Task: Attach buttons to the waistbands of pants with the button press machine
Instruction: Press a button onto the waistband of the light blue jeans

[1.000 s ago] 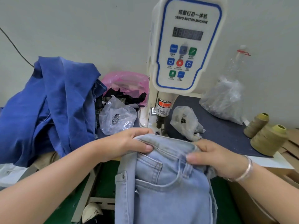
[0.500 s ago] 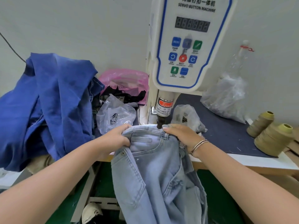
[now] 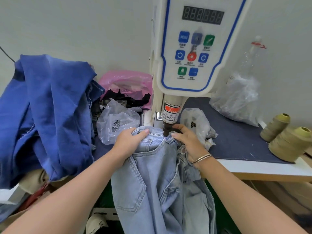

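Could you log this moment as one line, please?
left hand grips jeans waistband | right hand pinches waistband | punch over waistband

Both hands have slid the jeans' waistband point(image 3: 157, 132) forward under the machine's press head point(image 3: 167, 130).

Both hands hold the waistband point(image 3: 156, 132) of light jeans point(image 3: 157, 179) under the press head point(image 3: 167, 129) of the button machine point(image 3: 194, 48): the left hand point(image 3: 130, 141) grips it left of the head, the right hand point(image 3: 187, 141) pinches it on the right. Dark blue clothes point(image 3: 45, 112) lie piled to the left, plastic bags point(image 3: 116, 122) behind, and thread cones point(image 3: 290, 142) on the right.
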A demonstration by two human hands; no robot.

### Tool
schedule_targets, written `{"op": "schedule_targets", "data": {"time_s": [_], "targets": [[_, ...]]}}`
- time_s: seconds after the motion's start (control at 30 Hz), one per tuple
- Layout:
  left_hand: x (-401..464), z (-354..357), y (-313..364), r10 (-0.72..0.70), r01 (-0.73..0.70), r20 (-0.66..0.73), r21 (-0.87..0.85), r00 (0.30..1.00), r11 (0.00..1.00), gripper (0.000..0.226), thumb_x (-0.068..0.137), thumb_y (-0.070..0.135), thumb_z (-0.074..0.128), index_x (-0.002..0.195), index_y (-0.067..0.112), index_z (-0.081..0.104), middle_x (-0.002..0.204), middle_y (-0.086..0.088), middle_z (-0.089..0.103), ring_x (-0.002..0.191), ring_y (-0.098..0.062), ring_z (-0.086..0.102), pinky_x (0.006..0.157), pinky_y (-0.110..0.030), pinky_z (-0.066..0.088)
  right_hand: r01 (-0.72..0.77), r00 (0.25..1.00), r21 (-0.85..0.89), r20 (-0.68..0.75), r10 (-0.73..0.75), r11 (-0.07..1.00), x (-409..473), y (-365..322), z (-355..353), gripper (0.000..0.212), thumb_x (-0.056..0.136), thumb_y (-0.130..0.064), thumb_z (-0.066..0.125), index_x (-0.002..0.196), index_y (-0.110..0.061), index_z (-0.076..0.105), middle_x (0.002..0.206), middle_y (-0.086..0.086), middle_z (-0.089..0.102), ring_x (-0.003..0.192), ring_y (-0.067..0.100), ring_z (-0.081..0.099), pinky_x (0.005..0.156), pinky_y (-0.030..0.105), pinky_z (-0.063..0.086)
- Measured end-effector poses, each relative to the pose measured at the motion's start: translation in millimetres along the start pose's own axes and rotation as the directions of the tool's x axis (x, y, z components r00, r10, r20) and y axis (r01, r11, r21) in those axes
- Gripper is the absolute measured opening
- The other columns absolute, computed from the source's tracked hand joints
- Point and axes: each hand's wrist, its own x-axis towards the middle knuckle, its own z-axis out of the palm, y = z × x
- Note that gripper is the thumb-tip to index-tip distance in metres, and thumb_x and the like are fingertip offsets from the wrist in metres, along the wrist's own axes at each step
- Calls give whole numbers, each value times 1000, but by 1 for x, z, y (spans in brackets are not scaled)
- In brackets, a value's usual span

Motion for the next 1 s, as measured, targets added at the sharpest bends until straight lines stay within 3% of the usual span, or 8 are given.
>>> {"op": "schedule_targets", "data": {"time_s": [0.07, 0.17, 0.27, 0.4, 0.53, 0.67, 0.9, 1.0], "targets": [[-1, 0, -4, 33, -33, 0, -4, 999, 999, 14, 88, 41, 66, 78, 32, 66, 69, 32, 66, 72, 17, 60, 59, -3, 41, 4, 1000, 39, -16, -3, 999, 0, 4, 1, 25, 86, 0, 59, 99, -21, 58, 92, -1, 67, 75, 1, 65, 68, 13, 50], [1, -1, -6, 27, -27, -5, 0, 1000, 1000, 18, 87, 44, 66, 89, 28, 72, 84, 19, 73, 83, 4, 65, 67, -14, 43, 8, 1000, 62, -17, -7, 998, -1, 5, 2, 31, 69, -12, 62, 98, -22, 59, 81, -9, 68, 69, -3, 63, 63, 11, 48], [2, -1, -7, 17, -17, 9, -19, 1000, 1000, 19, 86, 45, 66, 92, 29, 73, 85, 18, 74, 79, 3, 66, 67, -15, 44, 6, 1000, 79, 5, -7, 997, 0, 8, 2, 36, 62, -11, 57, 97, -21, 58, 75, -11, 67, 65, -3, 61, 59, 11, 47], [1, 0, -8, 18, -17, 8, -52, 1000, 999, 19, 87, 43, 67, 92, 25, 74, 85, 15, 74, 77, 1, 68, 67, -17, 46, 17, 1000, 101, 22, -19, 995, -1, 9, 2, 35, 63, -9, 57, 95, -21, 55, 69, -14, 68, 62, -4, 60, 57, 11, 46], [1, -2, -9, 18, -15, 32, -97, 999, 995, 20, 87, 41, 66, 94, 24, 73, 87, 13, 75, 77, -2, 70, 68, -20, 48, 1, 999, 151, 35, -6, 989, -2, 8, 3, 31, 64, -10, 61, 92, -20, 54, 77, -6, 66, 67, 5, 59, 63, 21, 45], [2, -3, -10, 29, -23, 52, -121, 998, 992, 20, 87, 40, 66, 95, 23, 74, 88, 9, 76, 79, -6, 71, 70, -22, 49, 1, 999, 150, 31, -6, 989, -1, 6, 4, 32, 80, 12, 56, 89, -18, 51, 77, -1, 60, 60, -2, 58, 61, 13, 46], [3, -3, -12, 29, -24, 51, -107, 998, 994, 20, 87, 40, 67, 95, 23, 73, 89, 8, 76, 82, -8, 72, 75, -25, 52, -10, 999, 182, 46, 2, 983, -5, 4, 3, 30, 82, 10, 54, 91, -18, 50, 84, 3, 62, 72, 11, 57, 72, 23, 46], [3, -3, -13, 43, -36, 57, -116, 997, 993, 19, 87, 40, 66, 96, 25, 73, 89, 11, 75, 82, -6, 71, 71, -22, 50, -8, 998, 204, 67, -6, 979, -7, 5, 3, 28, 69, -5, 59, 93, -18, 51, 77, -3, 65, 68, 6, 60, 69, 20, 48]]}}
